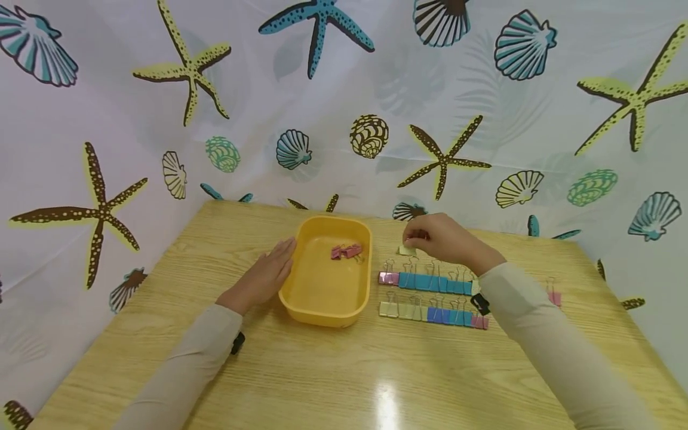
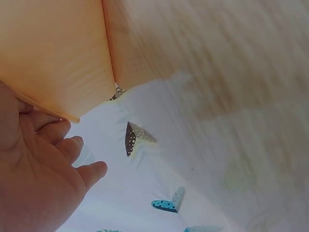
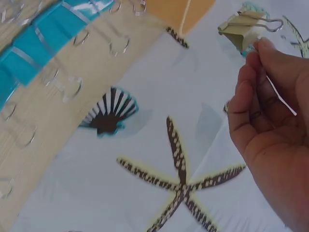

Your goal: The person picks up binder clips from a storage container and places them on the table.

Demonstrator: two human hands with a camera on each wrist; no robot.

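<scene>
My right hand point(image 1: 438, 239) pinches a pale yellow-green binder clip point(image 3: 244, 34) between thumb and fingertips, behind the far row of clips. In the right wrist view its wire handles show clearly. My left hand point(image 1: 266, 275) rests against the left side of a yellow plastic tub point(image 1: 325, 316), its fingers at the rim. The left wrist view shows these fingers point(image 2: 65, 140) extended along the tub's edge. A few pink binder clips point(image 1: 346, 251) lie inside the tub, toward its back right.
Right of the tub, binder clips stand in two rows: a far row point(image 1: 424, 282) of pink and blue, and a near row point(image 1: 438, 315) of yellow-green, blue and pink. Another pink clip point(image 1: 555, 297) lies farther right. A patterned curtain point(image 1: 333, 101) hangs behind the wooden table point(image 1: 322, 370).
</scene>
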